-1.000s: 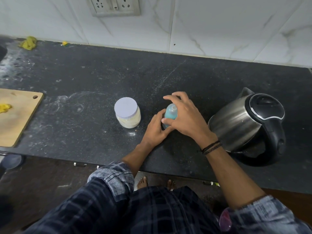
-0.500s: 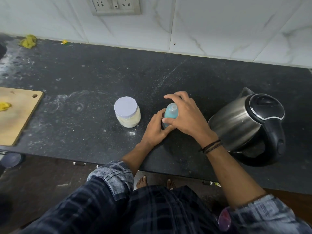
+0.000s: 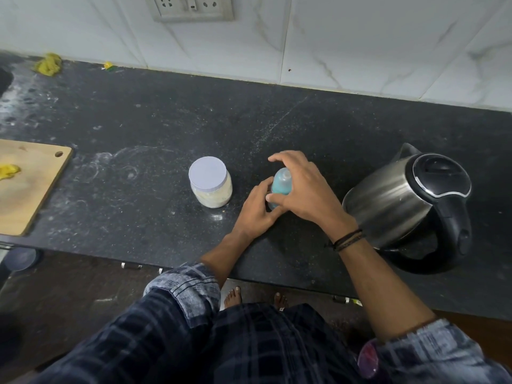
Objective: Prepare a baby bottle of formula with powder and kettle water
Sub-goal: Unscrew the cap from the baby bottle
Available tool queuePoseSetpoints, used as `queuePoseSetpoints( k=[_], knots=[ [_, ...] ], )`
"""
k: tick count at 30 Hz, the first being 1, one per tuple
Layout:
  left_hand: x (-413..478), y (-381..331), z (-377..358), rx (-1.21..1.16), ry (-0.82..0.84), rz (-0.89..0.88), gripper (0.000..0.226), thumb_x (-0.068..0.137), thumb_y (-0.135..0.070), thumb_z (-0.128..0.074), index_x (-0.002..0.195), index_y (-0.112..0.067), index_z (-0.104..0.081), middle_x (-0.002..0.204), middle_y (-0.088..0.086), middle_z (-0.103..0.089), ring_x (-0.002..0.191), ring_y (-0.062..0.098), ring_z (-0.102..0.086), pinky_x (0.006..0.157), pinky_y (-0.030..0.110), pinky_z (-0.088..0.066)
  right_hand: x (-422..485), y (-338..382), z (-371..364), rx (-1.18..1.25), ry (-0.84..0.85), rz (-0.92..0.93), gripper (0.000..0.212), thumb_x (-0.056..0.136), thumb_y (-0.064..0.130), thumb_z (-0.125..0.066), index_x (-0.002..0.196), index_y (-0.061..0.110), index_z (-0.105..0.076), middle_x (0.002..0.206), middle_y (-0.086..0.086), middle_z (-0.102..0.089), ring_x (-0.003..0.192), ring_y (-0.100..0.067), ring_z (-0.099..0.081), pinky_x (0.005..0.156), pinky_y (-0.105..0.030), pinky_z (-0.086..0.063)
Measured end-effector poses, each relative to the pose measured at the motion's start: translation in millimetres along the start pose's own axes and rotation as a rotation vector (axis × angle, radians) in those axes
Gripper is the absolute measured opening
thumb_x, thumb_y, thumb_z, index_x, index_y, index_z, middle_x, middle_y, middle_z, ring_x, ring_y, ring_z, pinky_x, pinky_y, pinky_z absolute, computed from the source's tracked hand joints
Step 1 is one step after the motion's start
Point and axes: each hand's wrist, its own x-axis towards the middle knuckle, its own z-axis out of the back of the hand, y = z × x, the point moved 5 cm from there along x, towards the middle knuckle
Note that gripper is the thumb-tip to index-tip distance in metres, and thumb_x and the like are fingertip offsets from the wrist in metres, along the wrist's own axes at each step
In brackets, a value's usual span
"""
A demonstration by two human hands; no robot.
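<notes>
A small blue baby bottle (image 3: 281, 184) stands upright on the black counter (image 3: 144, 128), its cap on top. My left hand (image 3: 256, 210) wraps its lower body from the left. My right hand (image 3: 307, 189) curls over the cap from the right, thumb and fingers around it; most of the bottle is hidden. A clear jar of pale powder (image 3: 211, 182) with a white lid stands just left of the hands. A steel kettle (image 3: 410, 203) with black lid and handle sits to the right.
A wooden cutting board (image 3: 30, 189) with a yellow scrap lies at the left edge. Yellow bits sit by the tiled wall at the back left. A wall socket (image 3: 191, 6) is above. The counter's front edge runs just below my forearms.
The right hand's fingers have shifted slightly around the bottle's cap; both hands stay on the bottle in the same spot.
</notes>
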Motion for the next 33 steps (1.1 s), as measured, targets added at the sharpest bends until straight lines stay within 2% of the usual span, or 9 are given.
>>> queuePoseSetpoints(
  k=[4,6,11,15,21,29,33],
  knots=[
    [-0.5,-0.9,-0.3,-0.006,0.003,0.009,0.068,0.085,-0.056,-0.068,0.142,-0.026,-0.046,0.133,-0.011,-0.057,0.117,0.008,-0.055,0.099,0.033,-0.048,1.4,-5.4,-2.4,-0.035,-0.006,-0.046,0.051,0.082,0.011,-0.077,0.125,0.027,-0.056,0.128,0.007,-0.056,0.116,-0.016,-0.05,0.089,-0.032,-0.045],
    [-0.8,-1.3,0.2,-0.008,0.006,0.013,0.069,0.085,-0.057,-0.068,0.142,-0.027,-0.045,0.134,-0.011,-0.057,0.118,0.008,-0.055,0.099,0.031,-0.047,1.5,-5.9,-2.1,0.009,-0.004,-0.05,0.051,0.079,0.007,-0.077,0.121,0.028,-0.057,0.126,0.009,-0.056,0.114,-0.016,-0.05,0.086,-0.03,-0.042],
    [-0.2,0.9,-0.1,-0.009,0.015,0.029,0.064,0.087,-0.05,-0.076,0.14,-0.03,-0.046,0.132,-0.012,-0.056,0.119,0.006,-0.054,0.1,0.029,-0.047,-0.5,-9.7,9.8,0.11,-0.022,-0.06,0.051,0.075,0.009,-0.08,0.117,0.028,-0.058,0.122,0.013,-0.057,0.115,-0.015,-0.054,0.091,-0.033,-0.049],
    [0.5,1.4,0.4,-0.011,0.003,0.032,0.064,0.086,-0.049,-0.078,0.139,-0.029,-0.048,0.133,-0.012,-0.057,0.12,0.006,-0.055,0.103,0.032,-0.048,-12.0,-17.7,29.0,0.201,-0.152,-0.07,0.049,0.073,0.01,-0.08,0.114,0.027,-0.061,0.116,0.012,-0.057,0.108,-0.01,-0.058,0.09,-0.034,-0.054],
    [0.9,2.0,0.4,-0.006,-0.004,0.035,0.064,0.085,-0.048,-0.079,0.138,-0.029,-0.048,0.135,-0.01,-0.057,0.124,0.007,-0.054,0.107,0.032,-0.046,-49.9,-41.6,34.3,0.124,-0.286,-0.173,0.051,0.073,0.013,-0.081,0.119,0.023,-0.062,0.119,0.006,-0.056,0.103,-0.012,-0.056,0.087,-0.029,-0.046],
    [-0.8,0.4,1.5,-0.036,-0.016,0.057,0.064,0.083,-0.045,-0.082,0.136,-0.032,-0.047,0.135,-0.012,-0.059,0.124,0.002,-0.056,0.104,0.02,-0.045,-76.9,-79.4,-11.7,-0.027,-0.097,-0.267,0.053,0.073,0.011,-0.081,0.122,0.018,-0.062,0.121,0.0,-0.054,0.111,-0.024,-0.055,0.086,-0.031,-0.041],
    [-1.8,-1.1,1.8,-0.044,-0.021,0.068,0.066,0.083,-0.043,-0.083,0.136,-0.029,-0.048,0.136,-0.012,-0.059,0.123,0.0,-0.056,0.102,0.014,-0.043,-78.8,-86.1,-25.3,-0.059,-0.037,-0.282,0.054,0.075,0.011,-0.081,0.125,0.016,-0.061,0.123,-0.002,-0.053,0.112,-0.025,-0.054,0.088,-0.031,-0.041]
  ],
)
